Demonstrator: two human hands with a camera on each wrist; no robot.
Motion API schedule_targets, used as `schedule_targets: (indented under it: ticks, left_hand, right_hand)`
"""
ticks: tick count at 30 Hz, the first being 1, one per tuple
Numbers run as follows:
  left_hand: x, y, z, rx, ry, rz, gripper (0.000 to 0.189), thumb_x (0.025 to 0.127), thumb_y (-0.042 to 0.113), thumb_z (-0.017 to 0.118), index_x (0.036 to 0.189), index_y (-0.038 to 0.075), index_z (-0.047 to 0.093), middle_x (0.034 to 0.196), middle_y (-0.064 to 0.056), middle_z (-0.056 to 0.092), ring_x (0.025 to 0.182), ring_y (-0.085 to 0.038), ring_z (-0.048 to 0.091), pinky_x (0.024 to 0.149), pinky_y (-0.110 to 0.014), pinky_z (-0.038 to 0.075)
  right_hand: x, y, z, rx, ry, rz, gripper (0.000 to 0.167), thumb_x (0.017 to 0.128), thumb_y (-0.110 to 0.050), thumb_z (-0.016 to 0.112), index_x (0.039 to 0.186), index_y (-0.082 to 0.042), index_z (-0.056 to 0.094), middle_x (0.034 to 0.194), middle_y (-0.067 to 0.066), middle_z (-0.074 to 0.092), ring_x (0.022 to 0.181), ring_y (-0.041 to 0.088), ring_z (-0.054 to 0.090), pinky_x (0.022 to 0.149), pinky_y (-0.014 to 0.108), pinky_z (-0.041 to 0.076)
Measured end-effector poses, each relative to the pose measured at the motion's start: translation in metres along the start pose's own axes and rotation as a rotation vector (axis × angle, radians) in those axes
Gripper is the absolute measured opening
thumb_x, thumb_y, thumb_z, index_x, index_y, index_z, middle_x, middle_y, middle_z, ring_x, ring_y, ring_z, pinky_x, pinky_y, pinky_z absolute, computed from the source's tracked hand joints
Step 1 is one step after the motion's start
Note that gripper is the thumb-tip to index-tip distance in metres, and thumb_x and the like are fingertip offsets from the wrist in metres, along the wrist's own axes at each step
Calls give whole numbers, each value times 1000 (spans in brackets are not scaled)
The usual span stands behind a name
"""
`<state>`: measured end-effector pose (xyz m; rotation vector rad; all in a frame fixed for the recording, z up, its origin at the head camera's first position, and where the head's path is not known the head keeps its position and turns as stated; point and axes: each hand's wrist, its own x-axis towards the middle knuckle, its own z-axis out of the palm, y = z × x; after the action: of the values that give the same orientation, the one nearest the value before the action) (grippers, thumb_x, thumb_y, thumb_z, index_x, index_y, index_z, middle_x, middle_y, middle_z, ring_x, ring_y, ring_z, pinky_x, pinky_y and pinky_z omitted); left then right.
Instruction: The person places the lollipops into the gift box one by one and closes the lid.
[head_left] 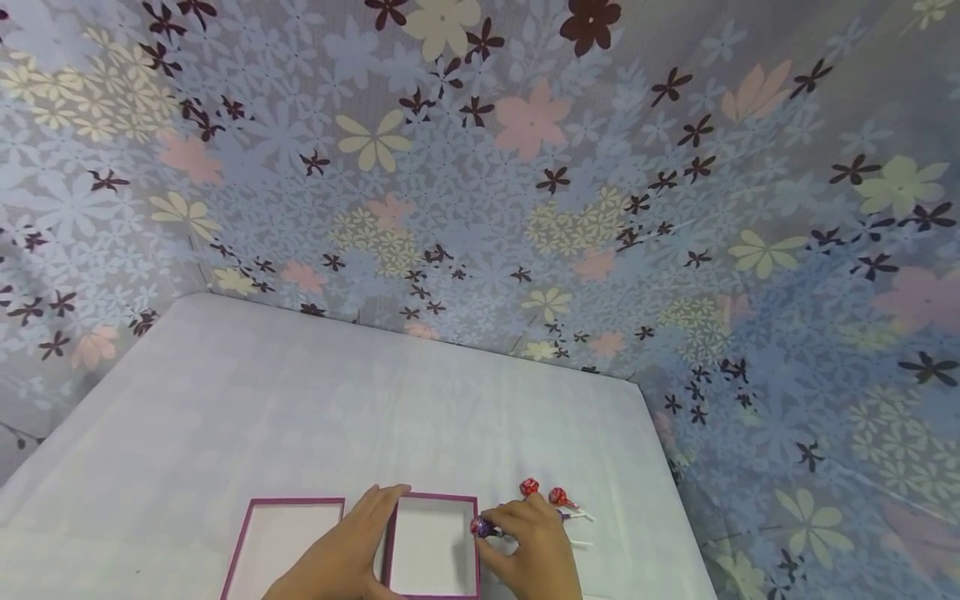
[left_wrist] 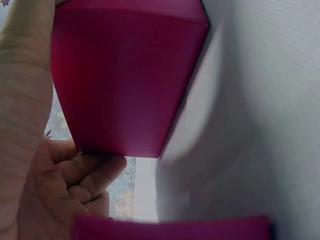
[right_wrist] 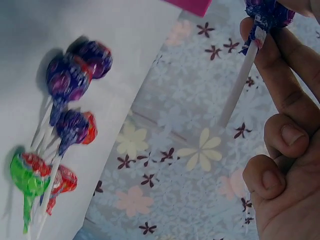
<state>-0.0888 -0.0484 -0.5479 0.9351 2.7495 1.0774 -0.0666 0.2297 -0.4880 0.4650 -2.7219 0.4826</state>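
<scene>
Lower centre, the right hand pinches a purple-wrapped lollipop, head at the magenta box's right rim, stick rightward. The left hand grips the box.

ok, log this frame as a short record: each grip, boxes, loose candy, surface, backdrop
Left grip: spans the open box, fingertips at its far end
Right grip: pinches a purple lollipop by its wrapped head, at the box's right rim; contact unclear
Second box or lid: magenta-rimmed, left of the open box, partly hidden
Loose candy: more purple pops, a green pop, red pops, right of the open box
Surface: white-covered table
Backdrop: floral fabric
</scene>
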Motion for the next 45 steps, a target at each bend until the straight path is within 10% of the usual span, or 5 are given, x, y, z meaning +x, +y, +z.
schedule_targets:
  ticks: [12, 21, 45]
  left_hand:
    - [-1, 2, -3, -60, -62, -88, 134, 57, 83, 76, 156, 6, 29, 155, -16, 42, 142, -50, 36, 102, -66, 44]
    - [-1, 1, 0, -52, -15, -18, 137, 54, 80, 79, 154, 1, 29, 149, -19, 44, 136, -49, 43, 97, -62, 49]
    - [-2, 6, -1, -169, -39, -2, 133, 54, 64, 82, 153, -4, 24, 152, -31, 36, 133, -68, 30, 87, -77, 44]
  right_hand:
    - [9, -14, 13, 44, 119, -198, 27, 61, -31, 93, 84, -25, 81, 80, -22, 68, 74, -3, 40, 70, 15, 37]
    - [17, -32, 26, 139, 98, -292, 25, 63, -29, 92, 85, -26, 81, 79, -23, 68, 72, -4, 38, 67, 10, 33]
    - [24, -51, 44, 113, -155, -362, 20, 66, -32, 89, 85, -28, 82, 71, -21, 70, 70, -7, 36, 71, 8, 34]
